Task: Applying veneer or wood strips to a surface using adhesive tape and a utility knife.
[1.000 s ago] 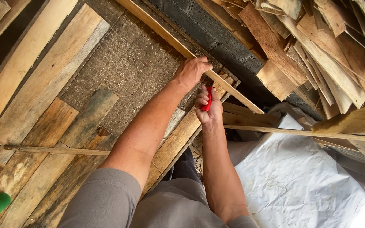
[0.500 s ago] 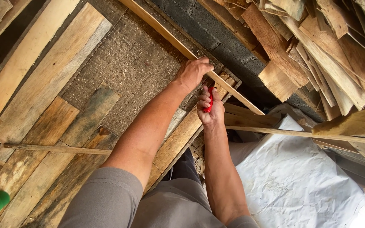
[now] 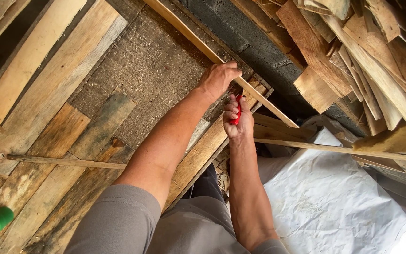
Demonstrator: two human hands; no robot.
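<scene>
Pale, smooth wooden strip [image 3: 222, 63] slanting under my left hand [image 3: 218, 79], which presses down on it with fingers curled over, red-handled tool [image 3: 236, 111] clenched in my right hand [image 3: 238, 121] just below, its blade hidden, coarse fibrous mat [image 3: 151, 75] beneath, weathered planks [image 3: 48, 89] beyond.

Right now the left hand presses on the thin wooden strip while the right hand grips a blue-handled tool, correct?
Not quite: the tool in the right hand is red-handled, not blue, as the head view shows. The left hand does press on the thin strip.
</scene>
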